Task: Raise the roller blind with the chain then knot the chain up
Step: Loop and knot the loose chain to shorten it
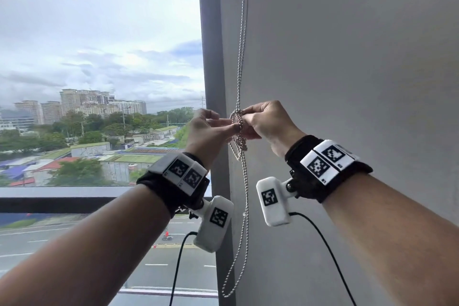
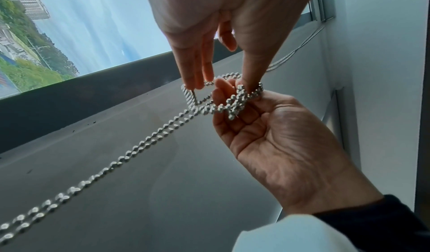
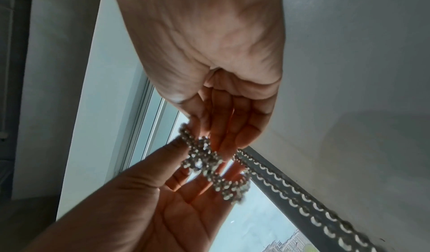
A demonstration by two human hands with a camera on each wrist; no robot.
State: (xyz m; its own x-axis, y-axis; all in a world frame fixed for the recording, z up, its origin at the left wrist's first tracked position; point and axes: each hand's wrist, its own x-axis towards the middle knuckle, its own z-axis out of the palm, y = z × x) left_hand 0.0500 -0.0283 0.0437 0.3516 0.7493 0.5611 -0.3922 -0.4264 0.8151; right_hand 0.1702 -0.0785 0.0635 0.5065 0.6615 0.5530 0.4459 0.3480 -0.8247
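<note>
A silver bead chain (image 1: 240,62) hangs down the grey wall beside the window frame. At chest height it is bunched into a loose tangle of loops (image 2: 229,103) between both hands. My left hand (image 1: 233,124) pinches the tangle from the window side with thumb and fingertips (image 2: 197,81). My right hand (image 1: 246,119) grips it from the wall side, fingers curled round the loops (image 3: 207,156). Below the hands the chain's doubled loop (image 1: 244,206) dangles free. The window glass is uncovered; the blind itself does not show.
A dark window frame post (image 1: 213,57) stands just left of the chain, with the plain grey wall (image 1: 347,57) to the right. A dark sill bar (image 1: 62,201) crosses below the glass. Black cables (image 1: 178,268) hang from the wrist cameras.
</note>
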